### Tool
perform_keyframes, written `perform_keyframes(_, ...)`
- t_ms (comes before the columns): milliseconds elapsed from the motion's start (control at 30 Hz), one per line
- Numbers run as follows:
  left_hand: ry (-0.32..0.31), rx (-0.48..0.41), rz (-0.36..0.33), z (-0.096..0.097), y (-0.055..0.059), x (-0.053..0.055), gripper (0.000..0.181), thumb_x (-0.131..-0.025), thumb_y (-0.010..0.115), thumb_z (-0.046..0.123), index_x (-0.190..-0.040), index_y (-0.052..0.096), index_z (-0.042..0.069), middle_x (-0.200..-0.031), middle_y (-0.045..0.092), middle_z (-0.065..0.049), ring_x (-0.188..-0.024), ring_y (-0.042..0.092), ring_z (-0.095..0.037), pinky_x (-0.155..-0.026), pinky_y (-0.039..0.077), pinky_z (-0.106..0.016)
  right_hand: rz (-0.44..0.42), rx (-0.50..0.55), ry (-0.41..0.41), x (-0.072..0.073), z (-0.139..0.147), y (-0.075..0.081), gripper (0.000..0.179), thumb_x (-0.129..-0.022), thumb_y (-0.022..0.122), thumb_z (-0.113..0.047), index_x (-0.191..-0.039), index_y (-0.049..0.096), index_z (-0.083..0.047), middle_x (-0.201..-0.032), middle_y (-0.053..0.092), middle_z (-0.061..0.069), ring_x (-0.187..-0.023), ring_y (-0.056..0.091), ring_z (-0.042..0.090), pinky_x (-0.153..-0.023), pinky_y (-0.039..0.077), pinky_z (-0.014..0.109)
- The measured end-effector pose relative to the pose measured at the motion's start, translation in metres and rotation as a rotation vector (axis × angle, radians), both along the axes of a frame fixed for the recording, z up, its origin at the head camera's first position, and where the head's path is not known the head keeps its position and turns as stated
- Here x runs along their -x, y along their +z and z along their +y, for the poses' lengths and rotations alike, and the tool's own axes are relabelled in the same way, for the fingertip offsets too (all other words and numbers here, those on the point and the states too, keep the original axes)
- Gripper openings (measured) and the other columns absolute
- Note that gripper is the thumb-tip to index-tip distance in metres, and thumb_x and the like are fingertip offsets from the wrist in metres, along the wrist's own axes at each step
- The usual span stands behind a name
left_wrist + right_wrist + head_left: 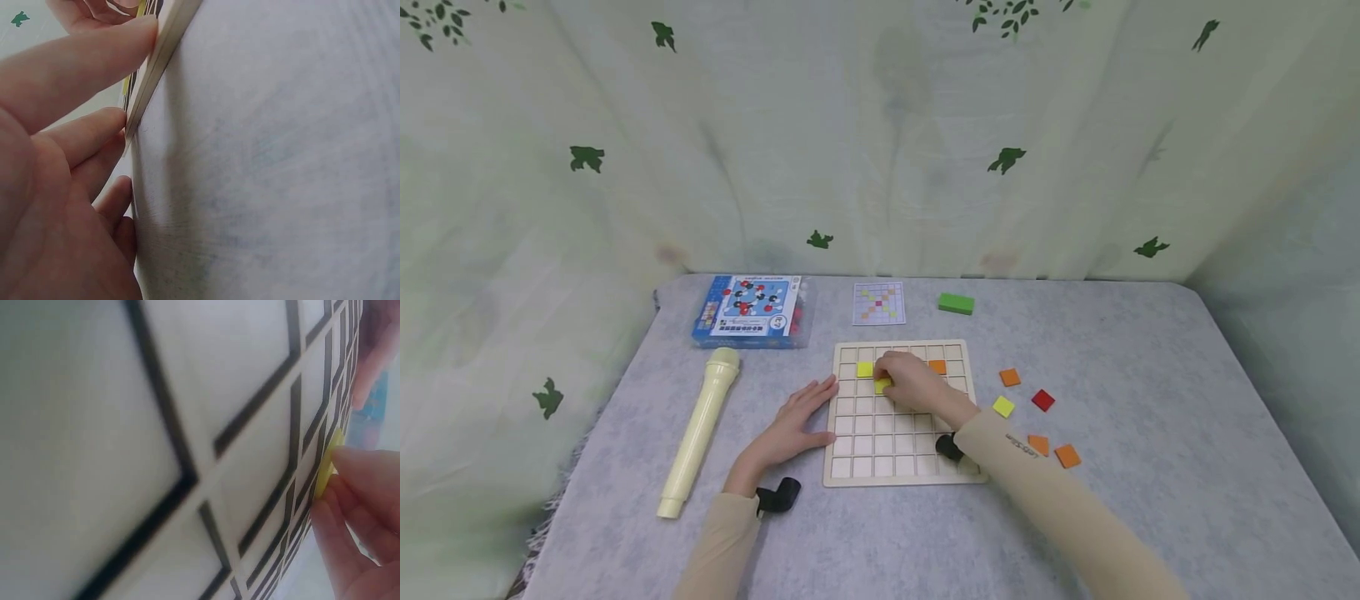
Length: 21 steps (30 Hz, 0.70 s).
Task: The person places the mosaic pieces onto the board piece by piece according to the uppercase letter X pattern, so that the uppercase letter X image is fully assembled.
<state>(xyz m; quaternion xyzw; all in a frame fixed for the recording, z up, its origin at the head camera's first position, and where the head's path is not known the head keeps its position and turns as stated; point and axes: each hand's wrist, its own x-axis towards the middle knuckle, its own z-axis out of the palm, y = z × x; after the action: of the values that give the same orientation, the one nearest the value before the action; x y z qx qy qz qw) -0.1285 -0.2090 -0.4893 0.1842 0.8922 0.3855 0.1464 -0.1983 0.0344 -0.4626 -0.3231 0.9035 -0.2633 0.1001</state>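
A wooden grid board (862,446) lies in the middle of the table. Over its upper part, my right hand (917,383) pinches a small yellow square tile (882,387) between thumb and fingers. In the right wrist view that yellow tile (327,465) is tilted close against the grid. Another yellow tile (865,369) sits in a cell up and to the left, and an orange tile (937,367) lies in the top right area. My left hand (792,425) has its fingers extended, fingertips and thumb at the board's left edge.
Right of the board lie loose orange tiles (1010,377), a yellow one (1003,407) and a red one (1042,400). Behind it are a colored pattern card (878,303) and a green block (956,303). A blue box (748,310) and a cream microphone-shaped tube (700,433) lie left.
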Motion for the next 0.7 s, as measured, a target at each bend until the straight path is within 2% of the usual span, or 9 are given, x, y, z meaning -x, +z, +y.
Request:
perform_keyframes(133, -0.003, -0.006, 0.005, 0.000, -0.001, 0.001, 0.075, -0.088, 0.069, 0.018, -0.149, 0.030, 0.003, -0.158, 0.019, -0.010, -0.143, 0.007, -0.035, -0.108, 0.008, -0.062, -0.042, 0.049, -0.040, 0.000, 0.009, 0.001, 0.021, -0.082, 0.064, 0.005, -0.102, 0.067, -0.003, -0.097, 0.064, 0.003, -0.090, 0.057, 0.017, -0.082, 0.047, 0.030)
perform_keyframes(233, -0.003, -0.008, 0.003, 0.001, -0.002, 0.001, 0.075, -0.087, 0.069, 0.018, -0.150, 0.030, 0.003, -0.158, 0.018, -0.010, -0.143, 0.007, -0.035, -0.108, 0.008, -0.061, -0.083, 0.109, -0.104, 0.000, 0.030, 0.002, 0.022, -0.084, 0.061, 0.005, -0.105, 0.066, -0.002, -0.100, 0.064, 0.005, -0.093, 0.058, 0.019, -0.082, 0.048, 0.032)
perform_keyframes(400, -0.004, -0.001, -0.001, 0.001, -0.001, 0.001, 0.076, -0.087, 0.069, 0.019, -0.150, 0.029, 0.003, -0.158, 0.018, -0.010, -0.143, 0.006, -0.035, -0.109, 0.008, -0.061, -0.105, 0.159, -0.225, -0.002, 0.087, 0.004, 0.021, -0.086, 0.061, 0.001, -0.107, 0.066, 0.000, -0.104, 0.064, 0.009, -0.095, 0.059, 0.024, -0.083, 0.050, 0.037)
perform_keyframes(567, 0.000, 0.002, -0.005, 0.001, -0.001, 0.000, 0.076, -0.087, 0.070, 0.019, -0.149, 0.029, 0.003, -0.157, 0.019, -0.010, -0.143, 0.007, -0.035, -0.109, 0.009, -0.060, -0.114, 0.121, -0.344, -0.004, 0.147, -0.002, 0.024, -0.084, 0.062, 0.002, -0.107, 0.066, -0.001, -0.106, 0.063, 0.010, -0.097, 0.059, 0.027, -0.083, 0.050, 0.041)
perform_keyframes(700, 0.002, 0.003, 0.001, 0.001, -0.001, 0.001, 0.076, -0.087, 0.070, 0.019, -0.149, 0.030, 0.002, -0.157, 0.020, -0.011, -0.143, 0.007, -0.036, -0.109, 0.009, -0.061, -0.116, 0.095, -0.353, -0.006, 0.177, -0.005, 0.022, -0.082, 0.062, 0.006, -0.102, 0.067, -0.001, -0.102, 0.063, 0.011, -0.096, 0.058, 0.029, -0.083, 0.050, 0.045)
